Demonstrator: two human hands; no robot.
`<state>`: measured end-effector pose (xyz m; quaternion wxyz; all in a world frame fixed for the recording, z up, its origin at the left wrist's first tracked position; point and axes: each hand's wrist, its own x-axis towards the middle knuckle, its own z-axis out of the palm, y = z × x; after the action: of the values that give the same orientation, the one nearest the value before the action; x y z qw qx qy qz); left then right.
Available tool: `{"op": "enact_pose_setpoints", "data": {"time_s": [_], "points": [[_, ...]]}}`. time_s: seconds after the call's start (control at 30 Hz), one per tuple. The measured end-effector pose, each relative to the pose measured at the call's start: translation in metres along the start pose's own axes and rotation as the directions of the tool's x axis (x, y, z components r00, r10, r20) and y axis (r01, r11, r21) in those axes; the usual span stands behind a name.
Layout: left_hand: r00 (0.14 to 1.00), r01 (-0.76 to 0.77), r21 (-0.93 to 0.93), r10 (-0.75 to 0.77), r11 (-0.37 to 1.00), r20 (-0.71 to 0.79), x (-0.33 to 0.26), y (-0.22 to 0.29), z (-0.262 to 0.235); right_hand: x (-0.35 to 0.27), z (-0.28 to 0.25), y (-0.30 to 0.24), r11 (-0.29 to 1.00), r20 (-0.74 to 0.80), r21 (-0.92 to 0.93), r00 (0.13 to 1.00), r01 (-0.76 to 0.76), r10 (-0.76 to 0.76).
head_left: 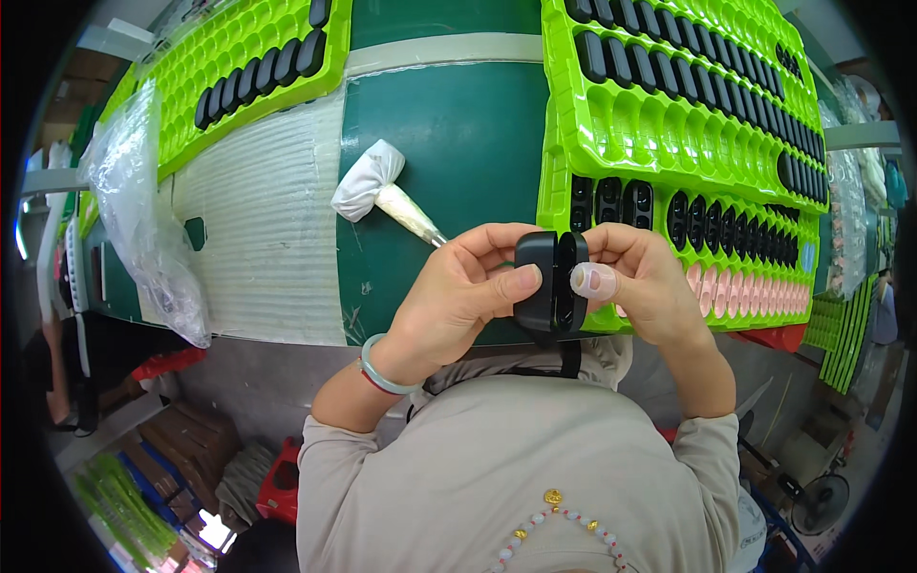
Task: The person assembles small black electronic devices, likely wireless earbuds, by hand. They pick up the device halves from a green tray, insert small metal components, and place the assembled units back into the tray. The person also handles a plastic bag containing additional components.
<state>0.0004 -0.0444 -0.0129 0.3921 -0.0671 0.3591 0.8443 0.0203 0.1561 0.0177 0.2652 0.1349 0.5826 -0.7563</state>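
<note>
Between my two hands, near the table's front edge, is a small black earbud case [537,286], with a narrow gap between its two halves. My left hand [457,298] grips the larger left half, thumb across its face. Fingers of my right hand [650,282] pinch the thinner right half; its thumb has a pale wrap [594,281] round the tip. Beyond my left hand a hammer with a white-wrapped head [371,180] lies on the green table mat [430,124]. The inside of the case is mostly hidden.
At right, stacked green trays [659,134] hold rows of closed black cases, black inner parts and pink pieces [745,291]. Another green tray [258,48] with several black cases is at far left. Before it are a white foam sheet [267,220] and a clear plastic bag [143,210].
</note>
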Motion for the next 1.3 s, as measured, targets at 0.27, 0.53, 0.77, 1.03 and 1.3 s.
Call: {"op": "enact_pose_setpoints", "data": {"time_s": [0.27,0.53,0.77,1.03,1.3], "points": [[0.999,0.034,-0.043,-0.034,0.998,0.0,0.002,-0.002,-0.001,0.002,-0.001,-0.004,0.999,0.03,-0.032,1.0,0.007,-0.006],[1.0,-0.014,0.041,0.015,0.999,-0.018,0.004,-0.011,-0.005,-0.003,0.008,0.004,0.981,-0.049,-0.162,0.992,0.104,-0.113],[0.983,0.092,-0.217,-0.054,0.972,0.176,0.002,-0.006,-0.01,-0.003,-0.003,0.0,0.995,0.066,0.092,0.997,-0.038,0.032],[0.985,0.082,-0.197,-0.049,0.977,0.167,-0.004,-0.009,-0.015,-0.001,0.0,-0.008,0.994,0.148,0.096,0.988,-0.054,0.039],[0.987,-0.163,0.059,0.162,0.985,0.018,-0.012,-0.01,-0.01,-0.006,0.01,-0.012,0.963,0.062,-0.246,0.994,0.107,-0.094]]}}
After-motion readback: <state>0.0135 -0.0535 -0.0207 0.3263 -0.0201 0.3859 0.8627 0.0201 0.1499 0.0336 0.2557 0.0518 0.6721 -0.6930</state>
